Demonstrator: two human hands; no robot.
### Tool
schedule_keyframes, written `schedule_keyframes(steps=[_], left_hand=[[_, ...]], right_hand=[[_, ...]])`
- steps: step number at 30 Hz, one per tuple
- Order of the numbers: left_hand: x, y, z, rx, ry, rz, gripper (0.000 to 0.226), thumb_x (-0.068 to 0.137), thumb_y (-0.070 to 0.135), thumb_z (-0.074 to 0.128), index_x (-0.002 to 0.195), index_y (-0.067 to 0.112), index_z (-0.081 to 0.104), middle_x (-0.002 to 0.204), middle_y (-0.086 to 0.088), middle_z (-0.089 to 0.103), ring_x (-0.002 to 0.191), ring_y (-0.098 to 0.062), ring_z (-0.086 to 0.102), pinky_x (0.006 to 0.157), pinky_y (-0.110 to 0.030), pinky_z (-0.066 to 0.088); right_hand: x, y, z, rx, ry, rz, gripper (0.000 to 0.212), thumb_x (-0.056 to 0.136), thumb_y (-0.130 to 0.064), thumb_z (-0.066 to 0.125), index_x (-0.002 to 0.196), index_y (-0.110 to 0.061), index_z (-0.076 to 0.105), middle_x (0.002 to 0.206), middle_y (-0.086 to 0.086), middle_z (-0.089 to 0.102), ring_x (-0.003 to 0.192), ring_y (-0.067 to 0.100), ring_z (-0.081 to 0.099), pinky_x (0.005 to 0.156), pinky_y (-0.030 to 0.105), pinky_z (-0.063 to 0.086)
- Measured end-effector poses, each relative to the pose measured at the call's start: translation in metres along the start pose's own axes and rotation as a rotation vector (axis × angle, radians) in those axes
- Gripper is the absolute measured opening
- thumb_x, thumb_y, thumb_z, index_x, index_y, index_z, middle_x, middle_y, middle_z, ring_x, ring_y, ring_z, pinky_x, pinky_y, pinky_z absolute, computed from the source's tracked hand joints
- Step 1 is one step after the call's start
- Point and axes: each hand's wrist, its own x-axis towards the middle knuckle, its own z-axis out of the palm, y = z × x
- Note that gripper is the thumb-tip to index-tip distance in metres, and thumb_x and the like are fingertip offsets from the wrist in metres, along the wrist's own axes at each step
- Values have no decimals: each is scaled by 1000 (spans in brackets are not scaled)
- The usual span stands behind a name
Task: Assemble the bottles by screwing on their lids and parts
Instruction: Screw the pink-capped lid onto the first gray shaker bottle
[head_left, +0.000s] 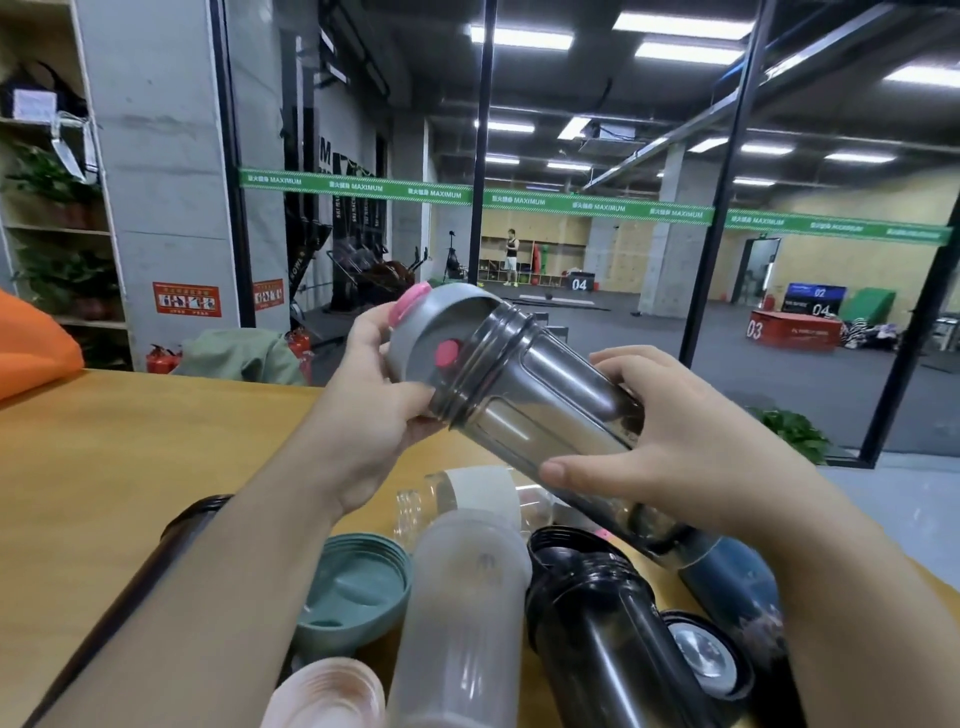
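Bottle in hand: You hold a smoky transparent shaker bottle (540, 410) tilted across mid-frame, above the worktop (104, 441), its mouth up and to the left.
Lid: The grey lid (441, 332) with pink cap (410, 304) and pink hinge button sits on the bottle's threaded neck; the thread rings below its rim show, so it looks not yet fully screwed down.
Left hand: Your left hand (384, 384) is closed around the lid, apparently placed to twist it.
Right hand: Your right hand (670, 441) grips the bottle's body, thumb across the near side, likely bracing it against the turn.
Lower frame, worktop: More parts wait, crowded together: a frosted bottle (462, 623) lying without a lid at centre, a teal lid (353, 592) upturned just left of it, a black bottle (597, 623) open-mouthed to its right, a round black cap with a metal centre (701, 660) beside that, and a pink ribbed piece (327, 696) at the bottom edge.
Background: Behind glass in the upper frame lies a gym floor with numbered boxes.
Stage: By this view, assembly is early; several bottles look unlidded.
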Motion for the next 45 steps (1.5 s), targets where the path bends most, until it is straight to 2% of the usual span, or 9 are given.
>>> schedule_keyframes(steps=[7,11,15,23,26,28,32,36,45], left_hand=[[-7,10,-9,-127,-213,-78,46,84,18,59,125,37,52,109,-8,66,90,-27,65,80,-52,55],[-9,9,-4,-78,-113,-81,60,77,57,67,127,30,48,119,-12,61,90,-26,65,78,-52,56],[-10,5,6,-55,29,-47,59,71,45,64,122,23,45,101,-8,64,80,-23,64,76,-55,57],[-11,0,3,-246,-118,-188,65,67,34,77,125,9,60,108,-15,67,96,-27,62,105,-55,39],[-10,0,-1,-333,-163,-234,74,70,32,77,137,19,49,122,-15,63,98,-28,65,99,-52,46],[-10,0,-2,-301,-184,-242,75,71,39,77,137,22,47,127,-16,62,104,-30,65,94,-52,50],[-11,0,3,-187,-71,-188,66,63,38,78,123,30,52,108,-8,72,90,-23,71,91,-51,52],[-15,0,12,-185,-4,-117,54,53,34,74,103,39,56,100,-1,72,76,-15,69,89,-47,53],[-13,-7,21,-148,110,-91,60,55,45,74,109,33,53,102,-3,72,81,-17,70,85,-41,55]], right_hand=[[-2,-9,1,-9,0,2,66,54,-64,68,104,-28,45,101,-15,48,88,3,50,73,18,44],[-4,-13,5,-72,1,33,71,57,-65,67,113,-28,43,101,-13,48,93,8,50,79,25,45],[-4,-15,10,-112,-10,58,86,60,-67,67,130,-27,36,101,-17,43,94,6,47,76,23,40],[-7,-15,8,-146,13,50,76,58,-65,70,118,-29,39,95,-19,47,89,7,50,78,28,47],[-8,-13,9,-145,14,23,79,59,-64,71,124,-35,36,92,-26,42,84,3,49,73,23,43],[-9,-12,10,-140,16,-10,89,60,-62,71,135,-40,30,99,-26,41,95,3,47,78,21,39],[-6,-9,17,-161,37,-63,98,62,-63,69,145,-43,19,123,-23,45,118,3,43,89,24,40],[-3,-4,19,-176,72,-97,95,61,-61,70,141,-47,22,107,-27,37,107,2,42,86,25,40],[2,-3,27,-345,127,-172,98,66,-61,69,146,-43,14,136,-20,42,121,9,37,90,26,35]])
